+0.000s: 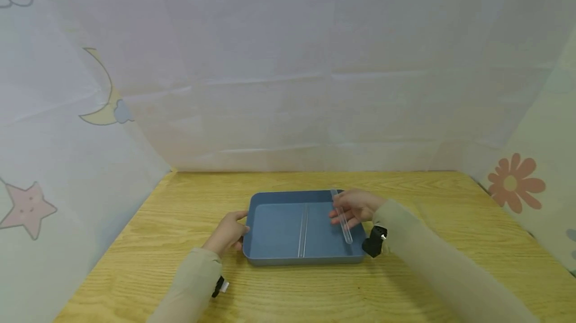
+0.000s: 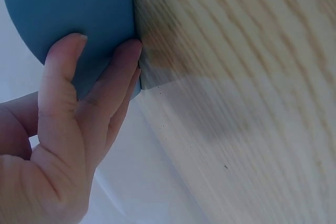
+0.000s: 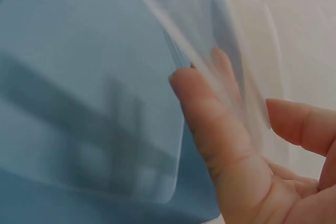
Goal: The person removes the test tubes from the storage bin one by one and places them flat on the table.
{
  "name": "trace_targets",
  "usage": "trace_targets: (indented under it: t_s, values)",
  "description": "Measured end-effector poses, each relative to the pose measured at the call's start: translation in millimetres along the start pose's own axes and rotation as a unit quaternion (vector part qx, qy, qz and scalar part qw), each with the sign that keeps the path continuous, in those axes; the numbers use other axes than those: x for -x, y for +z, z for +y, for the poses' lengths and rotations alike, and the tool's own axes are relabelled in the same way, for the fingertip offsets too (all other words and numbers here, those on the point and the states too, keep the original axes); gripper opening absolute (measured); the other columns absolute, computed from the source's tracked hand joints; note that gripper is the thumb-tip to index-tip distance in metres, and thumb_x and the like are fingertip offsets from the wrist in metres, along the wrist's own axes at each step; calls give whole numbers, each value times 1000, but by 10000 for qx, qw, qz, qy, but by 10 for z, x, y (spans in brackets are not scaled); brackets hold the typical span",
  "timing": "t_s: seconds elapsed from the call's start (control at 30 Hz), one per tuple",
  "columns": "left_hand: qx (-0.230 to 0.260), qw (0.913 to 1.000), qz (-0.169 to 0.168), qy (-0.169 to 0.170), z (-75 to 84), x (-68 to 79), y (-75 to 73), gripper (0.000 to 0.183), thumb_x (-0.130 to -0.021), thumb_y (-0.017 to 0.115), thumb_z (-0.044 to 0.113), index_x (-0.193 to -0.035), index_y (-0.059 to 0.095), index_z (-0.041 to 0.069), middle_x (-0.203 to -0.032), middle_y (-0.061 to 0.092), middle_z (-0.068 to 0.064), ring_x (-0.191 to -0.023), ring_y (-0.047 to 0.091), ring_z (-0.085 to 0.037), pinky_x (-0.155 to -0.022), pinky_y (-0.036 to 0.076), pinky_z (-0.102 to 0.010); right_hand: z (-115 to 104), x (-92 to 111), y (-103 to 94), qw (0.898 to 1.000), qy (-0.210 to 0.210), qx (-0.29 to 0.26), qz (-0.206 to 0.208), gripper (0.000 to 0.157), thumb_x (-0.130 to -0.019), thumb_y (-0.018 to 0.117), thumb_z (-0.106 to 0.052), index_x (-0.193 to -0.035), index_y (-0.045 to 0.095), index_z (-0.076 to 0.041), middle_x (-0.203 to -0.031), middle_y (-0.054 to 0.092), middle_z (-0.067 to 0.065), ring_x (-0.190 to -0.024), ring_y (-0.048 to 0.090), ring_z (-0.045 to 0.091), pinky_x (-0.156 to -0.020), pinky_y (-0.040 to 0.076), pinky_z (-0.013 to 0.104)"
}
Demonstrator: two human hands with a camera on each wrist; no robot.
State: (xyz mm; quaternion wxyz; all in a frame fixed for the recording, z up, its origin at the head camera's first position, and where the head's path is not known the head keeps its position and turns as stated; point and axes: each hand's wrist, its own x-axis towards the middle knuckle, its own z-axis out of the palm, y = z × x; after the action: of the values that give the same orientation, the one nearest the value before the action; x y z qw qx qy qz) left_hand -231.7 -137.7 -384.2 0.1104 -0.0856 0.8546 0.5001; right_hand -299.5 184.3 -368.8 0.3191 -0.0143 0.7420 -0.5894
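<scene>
A shallow blue tray (image 1: 279, 233) with rounded corners stands on the wooden table. My left hand (image 1: 228, 230) grips its left side, and in the left wrist view the fingers (image 2: 107, 80) lie against the tray's outer wall (image 2: 100, 3). Above the tray's right part, my right hand (image 1: 356, 205) holds a clear test tube (image 1: 343, 220) between thumb and fingers. It is tilted, its rounded end towards me; close up, the tube (image 3: 194, 30) looks blurred. Another clear tube (image 1: 303, 233) lies lengthwise from back to front across the middle of the tray floor.
The yellow wooden table (image 1: 315, 293) extends around the tray on all sides. A pale sheet (image 1: 292, 73) hangs behind it, with printed sheets at both sides. Each wrist bears a small black camera, the right one (image 1: 375, 241) beside the tray's right rim.
</scene>
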Motion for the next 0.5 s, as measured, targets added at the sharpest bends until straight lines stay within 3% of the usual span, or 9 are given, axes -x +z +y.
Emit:
trace_targets:
  t_s: [0.5]
  values:
    - [-9,10000,17,51,11,19,15,53,-96,51,-5,-147,36,-4,-75,66,-14,-49,54,-13,-41,40,-20,41,104,-84,9994,-143,-242,-182,59,-104,40,-7,-151,9,9,-106,64,16,-85,68,20,-62,56,33]
